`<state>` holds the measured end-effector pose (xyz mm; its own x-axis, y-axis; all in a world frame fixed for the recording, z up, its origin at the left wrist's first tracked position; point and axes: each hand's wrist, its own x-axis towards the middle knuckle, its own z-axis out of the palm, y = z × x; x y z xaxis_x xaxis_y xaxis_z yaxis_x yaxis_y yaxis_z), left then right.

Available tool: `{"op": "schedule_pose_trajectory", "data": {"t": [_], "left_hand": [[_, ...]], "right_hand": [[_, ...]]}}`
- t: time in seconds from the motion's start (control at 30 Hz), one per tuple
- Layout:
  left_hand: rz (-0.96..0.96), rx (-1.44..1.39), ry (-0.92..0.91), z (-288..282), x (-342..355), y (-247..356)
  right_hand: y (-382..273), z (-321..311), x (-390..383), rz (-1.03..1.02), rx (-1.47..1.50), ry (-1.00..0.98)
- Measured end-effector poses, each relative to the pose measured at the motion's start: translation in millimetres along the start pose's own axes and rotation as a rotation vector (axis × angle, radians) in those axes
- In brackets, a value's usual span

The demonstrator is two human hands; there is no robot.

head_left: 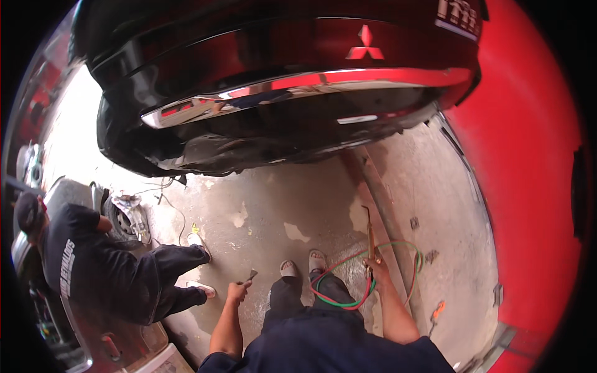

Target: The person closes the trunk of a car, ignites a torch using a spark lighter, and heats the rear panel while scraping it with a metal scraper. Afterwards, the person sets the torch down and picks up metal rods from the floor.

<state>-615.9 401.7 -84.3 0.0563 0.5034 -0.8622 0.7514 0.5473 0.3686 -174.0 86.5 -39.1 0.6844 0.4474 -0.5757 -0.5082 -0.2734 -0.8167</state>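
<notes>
My right hand (377,271) is closed round the handle of a gas torch (370,236), whose thin bent tip points up and away from me. Red and green hoses (415,245) run from the torch and loop in front of my legs and over the floor at right. In my left hand (236,292), held low to the left of my legs, is a small dark tool with a flat, flared end (253,274); its exact kind is too small to tell. Beyond both hands, the rear of a black car (249,56) overhangs the floor. Neither hand touches the car.
Another person (93,261) in dark clothes sits or crouches at left, near a wheel (124,217). A dark cable (180,214) lies on the floor. A metal rail (388,217) crosses at right, with an orange item (439,309) beyond it. A red surface (528,155) bounds the right side.
</notes>
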Motion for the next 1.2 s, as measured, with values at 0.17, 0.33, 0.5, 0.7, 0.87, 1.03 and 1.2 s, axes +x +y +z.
{"op": "schedule_pose_trajectory", "data": {"t": [0.17,0.33,0.5,0.7,0.87,1.03,1.2], "left_hand": [[0.143,0.058,-0.04,-9.8,-3.7,73.6],[0.286,0.027,-0.099,19.8,-14.7,135.5],[0.333,0.057,-0.174,79.7,-42.5,161.2],[0.334,0.225,-0.251,177.7,-55.2,169.2],[0.278,0.309,-0.324,277.7,-68.5,190.7],[0.408,0.479,-0.379,371.9,-94.3,266.1],[0.472,0.528,-0.446,440.3,-113.6,338.4]], "right_hand": [[-56.9,-58.6,-46.6,0.178,0.285,0.123],[-134.3,-140.7,-109.9,-0.055,0.007,0.304],[-184.8,-227.3,-159.2,-0.234,-0.032,0.329],[-199.8,-348.6,-156.7,-0.234,0.085,0.507],[-217.2,-456.7,-138.2,-0.28,0.217,0.692],[-294.3,-569.0,-158.9,-0.672,0.497,0.792],[-433.0,-681.6,-239.9,-1.192,0.435,0.974]]}}
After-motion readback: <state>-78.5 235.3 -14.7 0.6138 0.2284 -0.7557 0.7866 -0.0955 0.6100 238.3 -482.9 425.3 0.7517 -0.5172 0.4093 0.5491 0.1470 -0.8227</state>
